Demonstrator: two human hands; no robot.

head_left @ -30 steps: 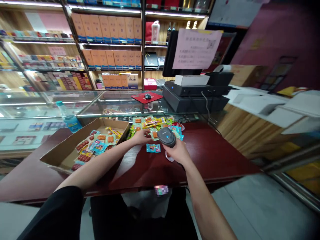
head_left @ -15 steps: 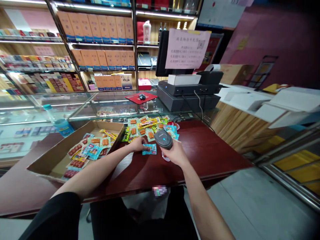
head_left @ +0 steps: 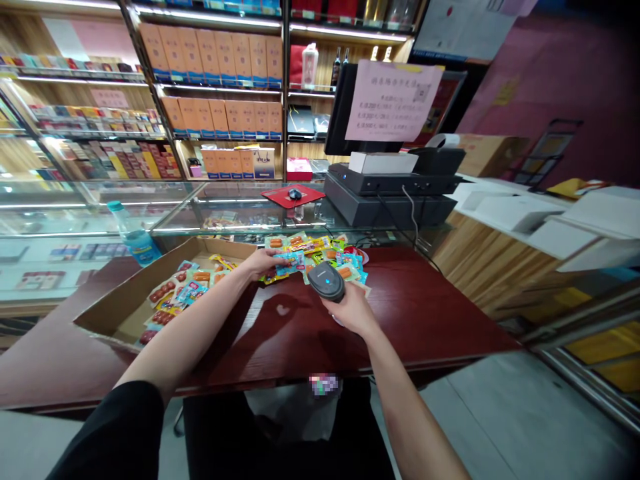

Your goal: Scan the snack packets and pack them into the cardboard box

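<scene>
My left hand point(head_left: 260, 263) pinches a small blue snack packet point(head_left: 291, 262) just above the near left side of a pile of packets point(head_left: 315, 245) on the dark red table point(head_left: 400, 320). My right hand point(head_left: 354, 309) is wrapped round the handle of a dark grey barcode scanner point(head_left: 326, 281), which has a blue light on top. The scanner head is in front of the pile. A shallow cardboard box point(head_left: 115, 300) with sausage packets point(head_left: 163, 291) stands at the left, partly behind my left forearm.
Beyond the table is a glass counter point(head_left: 220, 193) with a mouse point(head_left: 295, 194) on a red mat. At its right stand a monitor point(head_left: 340, 110) and a cash drawer point(head_left: 390, 203). A blue bottle point(head_left: 140, 243) is behind the box. White boxes point(head_left: 520, 203) lie at the right.
My left hand has lifted the blue packet off the bare table and moved it away from me, up to the pile. My right hand keeps the scanner nearly in place. The view has shifted slightly.
</scene>
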